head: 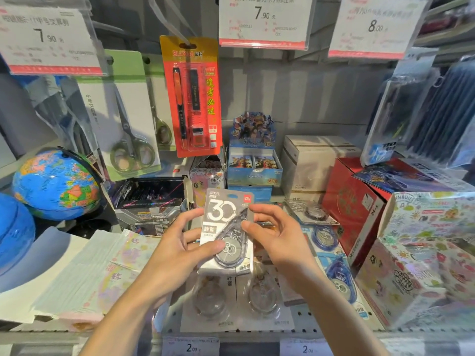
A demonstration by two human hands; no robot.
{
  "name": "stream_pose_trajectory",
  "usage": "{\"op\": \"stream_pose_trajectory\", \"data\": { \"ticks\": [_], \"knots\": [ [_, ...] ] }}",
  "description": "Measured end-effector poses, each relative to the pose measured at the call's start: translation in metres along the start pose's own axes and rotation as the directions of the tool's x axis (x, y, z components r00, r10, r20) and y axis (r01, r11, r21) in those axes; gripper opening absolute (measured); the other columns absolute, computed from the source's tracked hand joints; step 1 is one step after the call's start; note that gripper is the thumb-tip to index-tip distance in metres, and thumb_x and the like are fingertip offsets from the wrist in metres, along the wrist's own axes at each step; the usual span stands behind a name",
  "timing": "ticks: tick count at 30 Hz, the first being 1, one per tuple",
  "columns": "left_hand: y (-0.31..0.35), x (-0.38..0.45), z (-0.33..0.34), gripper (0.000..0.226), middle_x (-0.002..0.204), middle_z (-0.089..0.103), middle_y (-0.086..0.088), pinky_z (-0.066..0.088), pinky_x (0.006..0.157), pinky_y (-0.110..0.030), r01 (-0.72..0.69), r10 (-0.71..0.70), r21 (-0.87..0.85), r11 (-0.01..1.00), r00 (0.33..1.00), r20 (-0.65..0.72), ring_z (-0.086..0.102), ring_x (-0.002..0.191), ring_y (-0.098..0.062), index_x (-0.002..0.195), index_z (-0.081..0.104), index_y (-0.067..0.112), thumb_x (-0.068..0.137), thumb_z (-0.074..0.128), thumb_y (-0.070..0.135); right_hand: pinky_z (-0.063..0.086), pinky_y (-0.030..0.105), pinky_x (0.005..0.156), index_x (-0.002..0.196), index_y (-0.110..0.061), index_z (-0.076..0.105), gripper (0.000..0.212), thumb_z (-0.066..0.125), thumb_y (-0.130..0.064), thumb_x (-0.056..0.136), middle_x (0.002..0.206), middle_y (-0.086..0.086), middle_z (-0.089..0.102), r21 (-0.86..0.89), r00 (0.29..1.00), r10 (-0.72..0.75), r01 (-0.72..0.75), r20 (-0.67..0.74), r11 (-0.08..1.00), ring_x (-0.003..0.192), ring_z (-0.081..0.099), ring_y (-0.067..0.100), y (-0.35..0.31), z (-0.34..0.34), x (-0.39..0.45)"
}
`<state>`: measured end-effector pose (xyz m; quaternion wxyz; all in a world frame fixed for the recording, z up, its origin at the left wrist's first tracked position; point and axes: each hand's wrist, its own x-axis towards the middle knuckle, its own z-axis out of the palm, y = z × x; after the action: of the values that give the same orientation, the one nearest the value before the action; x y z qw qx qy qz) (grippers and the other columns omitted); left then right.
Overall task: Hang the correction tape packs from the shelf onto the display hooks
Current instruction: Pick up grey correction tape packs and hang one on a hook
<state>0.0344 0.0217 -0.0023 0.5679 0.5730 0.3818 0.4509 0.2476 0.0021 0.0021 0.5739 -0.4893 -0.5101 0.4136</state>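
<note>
Grey correction tape pack point(226, 232) pinched upright by left hand point(180, 250) and right hand point(277, 240) above shelf point(231, 330).

The left hand point(180, 242) covers the lower left corner of the held pack point(227, 232), and its fingers point(190, 219) lie partly behind the card. Small print on the price tags point(264, 21) is too blurred to read. The second globe point(12, 232) is cut by the left edge, and the packs on the shelf point(210, 301) below the hands are blurred.
</note>
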Motion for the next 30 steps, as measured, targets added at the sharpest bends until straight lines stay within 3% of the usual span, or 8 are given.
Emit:
{"op": "stream_pose_trajectory", "data": {
  "ticks": [3, 6, 10, 13, 16, 21, 25, 30],
  "knots": [
    [-0.003, 0.004, 0.004, 0.077, 0.113, 0.080, -0.006, 0.061, 0.075, -0.024, -0.036, 0.036, 0.001, 0.999, 0.999, -0.013, 0.079, 0.098, -0.026, 0.134, 0.051, 0.036, 0.067, 0.087, 0.023, 0.063, 0.028, 0.072, 0.111, -0.021, 0.072, 0.020, 0.079, -0.020, 0.092, 0.102, 0.000, 0.078, 0.033, 0.998, 0.069, -0.068, -0.016, 0.997, 0.075, 0.076, 0.014, -0.009, -0.012, 0.002],
    [-0.007, 0.008, 0.007, 0.072, 0.112, 0.080, 0.001, 0.061, 0.072, -0.022, -0.046, 0.046, 0.010, 0.999, 0.998, -0.046, 0.079, 0.095, -0.022, 0.129, 0.053, 0.043, 0.066, 0.086, 0.026, 0.061, 0.026, 0.077, 0.110, -0.026, 0.070, 0.018, 0.076, -0.031, 0.094, 0.095, -0.007, 0.079, -0.285, 0.997, 0.026, -0.046, -0.075, 0.957, 0.080, 0.076, 0.015, -0.014, -0.044, 0.003],
    [-0.013, 0.010, 0.014, 0.067, 0.111, 0.080, 0.006, 0.061, 0.073, -0.022, -0.033, 0.034, 0.034, 0.999, 0.999, -0.027, 0.079, 0.094, -0.019, 0.127, 0.052, 0.045, 0.073, 0.085, 0.022, 0.044, 0.026, 0.065, 0.101, -0.027, 0.062, 0.023, 0.068, -0.048, 0.095, 0.082, -0.012, 0.063, -0.801, 0.996, -0.018, -0.056, -0.083, 0.596, 0.073, 0.058, 0.012, -0.008, -0.084, -0.009],
    [-0.019, 0.014, 0.019, 0.064, 0.108, 0.081, 0.006, 0.059, 0.069, -0.018, -0.016, 0.017, 0.044, 0.999, 1.000, -0.022, 0.079, 0.092, -0.018, 0.128, 0.052, 0.044, 0.083, 0.081, 0.008, 0.034, 0.023, 0.058, 0.077, -0.030, 0.048, 0.040, 0.066, -0.063, 0.091, 0.067, -0.013, 0.047, -0.896, 0.999, -0.009, -0.025, -0.032, 0.443, 0.066, 0.047, 0.012, 0.000, -0.097, -0.022],
    [-0.022, 0.018, 0.022, 0.065, 0.109, 0.081, 0.005, 0.060, 0.068, -0.019, 0.012, -0.011, 0.072, 0.997, 1.000, -0.017, 0.079, 0.094, -0.016, 0.131, 0.050, 0.043, 0.085, 0.080, 0.006, 0.047, 0.030, 0.069, 0.095, -0.031, 0.059, 0.050, 0.060, -0.079, 0.083, 0.078, -0.014, 0.059, -0.927, 0.995, 0.095, -0.065, -0.032, 0.371, 0.082, 0.058, 0.017, 0.004, -0.101, -0.032],
    [-0.025, 0.019, 0.022, 0.067, 0.113, 0.080, 0.005, 0.062, 0.071, -0.023, 0.026, -0.026, 0.082, 0.996, 1.000, -0.001, 0.079, 0.098, -0.017, 0.134, 0.049, 0.043, 0.084, 0.082, 0.011, 0.051, 0.027, 0.095, 0.143, -0.019, 0.054, 0.092, 0.078, -0.073, 0.072, 0.131, -0.001, 0.068, -0.860, 0.982, 0.174, -0.155, -0.078, 0.486, 0.115, 0.064, 0.015, 0.002, -0.091, -0.036],
    [-0.025, 0.018, 0.022, 0.066, 0.114, 0.080, 0.005, 0.060, 0.079, -0.029, 0.031, -0.031, 0.073, 0.997, 1.000, 0.001, 0.078, 0.100, -0.018, 0.128, 0.052, 0.048, 0.079, 0.084, 0.018, 0.042, 0.011, 0.056, 0.139, -0.018, 0.055, 0.073, 0.088, -0.045, 0.079, 0.096, -0.007, 0.068, -0.672, 0.962, 0.234, -0.268, -0.143, 0.690, 0.059, 0.055, -0.006, 0.002, -0.094, -0.033],
    [-0.018, 0.014, 0.023, 0.074, 0.115, 0.079, 0.009, 0.057, 0.084, -0.037, 0.020, -0.020, 0.062, 0.998, 1.000, -0.007, 0.078, 0.100, -0.017, 0.133, 0.050, 0.046, 0.068, 0.084, 0.034, 0.037, 0.015, 0.038, 0.122, -0.021, 0.050, 0.049, 0.084, -0.025, 0.087, 0.085, 0.005, 0.070, -0.520, 0.945, 0.264, -0.327, -0.193, 0.789, 0.035, 0.048, -0.002, -0.001, -0.101, -0.037]
  ]
}}
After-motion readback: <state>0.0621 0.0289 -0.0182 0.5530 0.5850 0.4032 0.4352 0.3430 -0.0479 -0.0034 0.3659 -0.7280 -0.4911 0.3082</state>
